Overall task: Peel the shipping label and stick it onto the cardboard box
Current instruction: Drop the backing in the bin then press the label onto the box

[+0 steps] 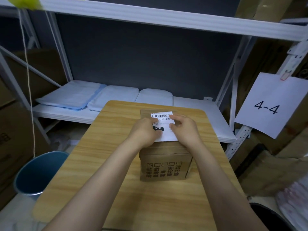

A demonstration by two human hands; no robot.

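A brown cardboard box (165, 165) with printed characters and checkboxes on its near face stands on the wooden table (100, 147). A white shipping label (164, 129) with a barcode and "070" lies on the box's top. My left hand (145, 132) rests on the label's left part, fingers on the paper. My right hand (185, 129) covers the label's right part, its fingers curled on the paper near the barcode. Both hands hide much of the label and the box top. Whether the label is stuck down or lifted cannot be told.
Behind the table a white metal shelf (191, 104) carries folded pale blue and white mailers (93, 99). A blue waste bin (38, 174) stands on the floor at the left. Cardboard cartons fill both sides, and a paper sign "4-4" (268, 105) hangs at the right.
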